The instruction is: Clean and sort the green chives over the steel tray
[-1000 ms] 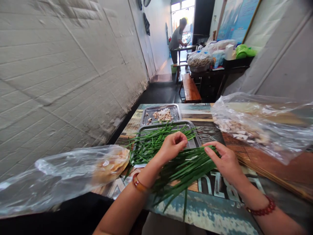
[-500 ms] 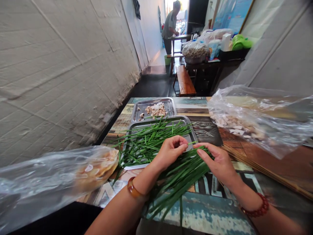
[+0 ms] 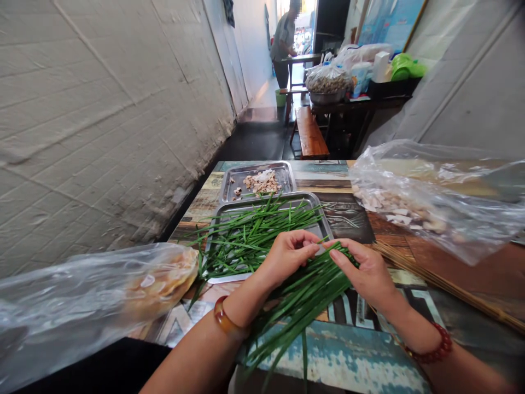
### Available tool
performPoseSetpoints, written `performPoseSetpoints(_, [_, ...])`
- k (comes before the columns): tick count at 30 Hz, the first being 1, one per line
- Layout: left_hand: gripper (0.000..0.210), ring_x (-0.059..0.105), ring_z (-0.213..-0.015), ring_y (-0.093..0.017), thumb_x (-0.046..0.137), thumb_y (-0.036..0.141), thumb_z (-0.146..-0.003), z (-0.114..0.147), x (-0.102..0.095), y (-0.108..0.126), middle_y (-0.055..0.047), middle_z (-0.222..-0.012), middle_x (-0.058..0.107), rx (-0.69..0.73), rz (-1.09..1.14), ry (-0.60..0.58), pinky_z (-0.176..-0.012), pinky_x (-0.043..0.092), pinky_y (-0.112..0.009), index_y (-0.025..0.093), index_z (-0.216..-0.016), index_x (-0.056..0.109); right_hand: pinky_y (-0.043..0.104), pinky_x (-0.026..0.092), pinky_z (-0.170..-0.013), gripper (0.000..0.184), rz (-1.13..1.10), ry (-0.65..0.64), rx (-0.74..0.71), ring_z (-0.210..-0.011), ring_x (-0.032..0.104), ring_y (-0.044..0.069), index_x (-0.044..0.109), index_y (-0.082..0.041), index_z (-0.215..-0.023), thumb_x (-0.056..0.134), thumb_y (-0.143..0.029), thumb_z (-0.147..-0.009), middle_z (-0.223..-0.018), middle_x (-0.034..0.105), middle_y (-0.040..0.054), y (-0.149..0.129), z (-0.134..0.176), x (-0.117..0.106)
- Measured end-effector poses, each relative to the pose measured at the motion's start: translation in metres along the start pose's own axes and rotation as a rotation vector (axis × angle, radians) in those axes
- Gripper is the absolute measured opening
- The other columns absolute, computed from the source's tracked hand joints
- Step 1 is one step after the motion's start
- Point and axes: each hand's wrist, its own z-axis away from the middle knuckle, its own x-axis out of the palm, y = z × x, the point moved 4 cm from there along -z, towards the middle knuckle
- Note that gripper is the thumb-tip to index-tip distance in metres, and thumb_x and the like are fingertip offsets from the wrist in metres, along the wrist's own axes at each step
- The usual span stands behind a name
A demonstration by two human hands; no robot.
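My right hand point(image 3: 366, 268) is closed around the upper ends of a bunch of garlic chives point(image 3: 303, 312), whose long green leaves slant toward the table's near edge. Close against its fingertips, my left hand point(image 3: 289, 253) pinches at the chive tips, and a short green end shows above the fingers. What lies inside the left fingers is partly hidden. Just beyond both hands, more loose chives point(image 3: 250, 235) lie in a metal tray point(image 3: 325, 225), some hanging over its left rim.
Behind is a second metal tray point(image 3: 229, 183) with brownish-white chopped pieces point(image 3: 262, 182). Clear plastic bags flank the hands: one with flat yellowish food point(image 3: 164, 279), another with pale pieces point(image 3: 397, 210). Thin sticks point(image 3: 447, 287) lie right. A person point(image 3: 284, 41) stands beyond a bench point(image 3: 310, 134).
My left hand has shifted slightly right, closing the small gap to the right fingertips. The right hand and bunch stay nearly still. The far person has bent a little differently.
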Motion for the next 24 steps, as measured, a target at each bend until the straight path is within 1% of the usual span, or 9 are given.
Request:
performPoseSetpoints(3, [0.023, 0.041, -0.046, -0.004, 0.069, 0.033, -0.072, 0.0003, -0.0002, 0.0004, 0.004, -0.059, 0.055, -0.002, -0.004, 0.005, -0.046, 0.031, -0.018, 0.012, -0.082, 0.068, 0.030, 0.054, -0.073, 0.022, 0.008, -0.001, -0.004, -0.078, 0.069, 0.020, 0.070, -0.021, -0.092, 0.052, -0.033, -0.088, -0.087, 0.075, 0.0040, -0.0020, -0.0011, 0.0002])
performPoseSetpoints(7, [0.023, 0.041, -0.045, -0.004, 0.069, 0.033, -0.072, 0.0009, -0.0001, 0.0004, 0.004, -0.058, 0.054, 0.007, 0.002, 0.011, -0.045, 0.029, -0.017, 0.011, -0.078, 0.068, 0.030, 0.054, -0.074, 0.023, 0.006, -0.004, -0.014, -0.078, 0.069, 0.019, 0.070, -0.021, -0.092, 0.051, -0.033, -0.089, -0.089, 0.075, 0.0044, -0.0029, -0.0015, 0.0003])
performPoseSetpoints(11, [0.023, 0.041, -0.044, -0.004, 0.069, 0.033, -0.072, 0.0010, 0.0001, -0.0007, 0.004, -0.057, 0.054, 0.003, -0.003, 0.014, -0.044, 0.028, -0.017, 0.011, -0.079, 0.068, 0.029, 0.054, -0.072, 0.025, 0.000, -0.012, -0.009, -0.076, 0.069, 0.019, 0.071, -0.020, -0.094, 0.051, -0.034, -0.089, -0.089, 0.075, 0.0052, -0.0024, -0.0016, 0.0009])
performPoseSetpoints(20, [0.021, 0.039, -0.044, -0.004, 0.069, 0.031, -0.071, 0.0008, 0.0004, 0.0016, 0.004, -0.056, 0.053, 0.020, -0.016, 0.033, -0.044, 0.027, -0.018, 0.012, -0.079, 0.070, 0.029, 0.054, -0.070, 0.023, 0.002, 0.019, 0.000, -0.075, 0.070, 0.020, 0.071, -0.020, -0.089, 0.052, -0.032, -0.086, -0.086, 0.075, 0.0044, -0.0044, -0.0027, 0.0004])
performPoseSetpoints(24, [0.019, 0.039, -0.045, -0.005, 0.067, 0.030, -0.072, 0.0010, 0.0017, 0.0025, 0.005, -0.055, 0.052, 0.053, -0.049, 0.038, -0.046, 0.028, -0.019, 0.012, -0.078, 0.070, 0.030, 0.054, -0.070, 0.022, 0.004, 0.027, 0.005, -0.075, 0.069, 0.020, 0.071, -0.020, -0.089, 0.053, -0.032, -0.086, -0.086, 0.075, 0.0046, -0.0037, -0.0030, 0.0006])
